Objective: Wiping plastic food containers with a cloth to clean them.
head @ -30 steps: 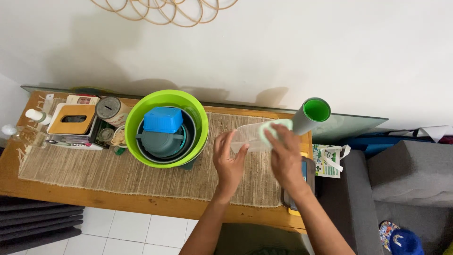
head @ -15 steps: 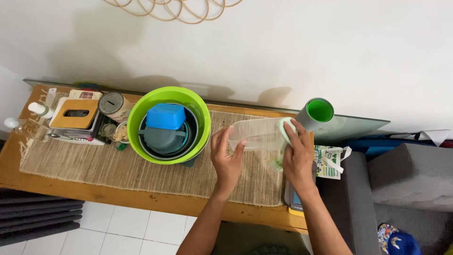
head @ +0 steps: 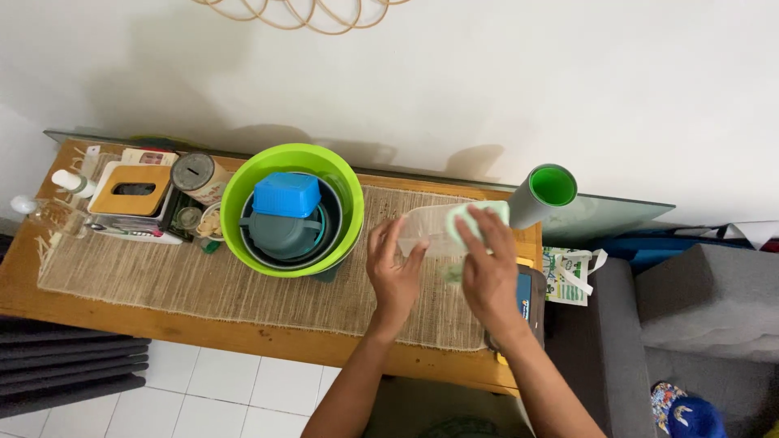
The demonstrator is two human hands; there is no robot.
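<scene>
On the desk [head: 97, 312], left of the hands, a lime bowl [head: 290, 209] holds a blue tub [head: 284, 195]. The left hand [head: 392, 276] closes its grip on the near end of a clear plastic container [head: 428, 229] held above the woven mat [head: 203, 284]. The right hand [head: 487, 272] presses a pale green cloth [head: 479, 215] against it. The container looks light, thin and slippery, probably best held by its rim. A green tube [head: 545, 193] stands against the white wall [head: 487, 81]; a grey sofa [head: 698, 316] sits to the right.

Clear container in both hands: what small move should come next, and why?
Probably press the pale green lid flat onto the clear container. The right hand lies on the lid, which looks only partly seated, and the left hand braces the container's other end.
</scene>
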